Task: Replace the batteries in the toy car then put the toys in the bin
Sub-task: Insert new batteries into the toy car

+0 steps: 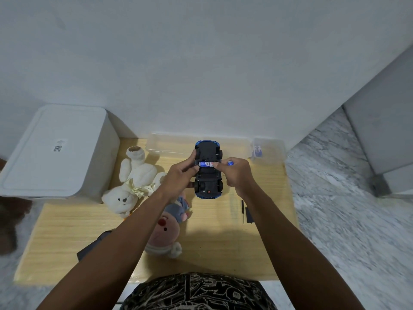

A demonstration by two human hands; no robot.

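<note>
Blue battery (206, 164) lies crosswise in car (208, 168); R hand (237, 175) pinches its end, holds a spare; L hand (180, 177) grips car.

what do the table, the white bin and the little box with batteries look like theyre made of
Table: pale wood or wood-look laminate, matte; faint grain lines show.
White bin: looks like opaque plastic, smooth with rounded corners and a moulded lid.
Small box: clear plastic, see-through enough to show the batteries inside it.
</note>
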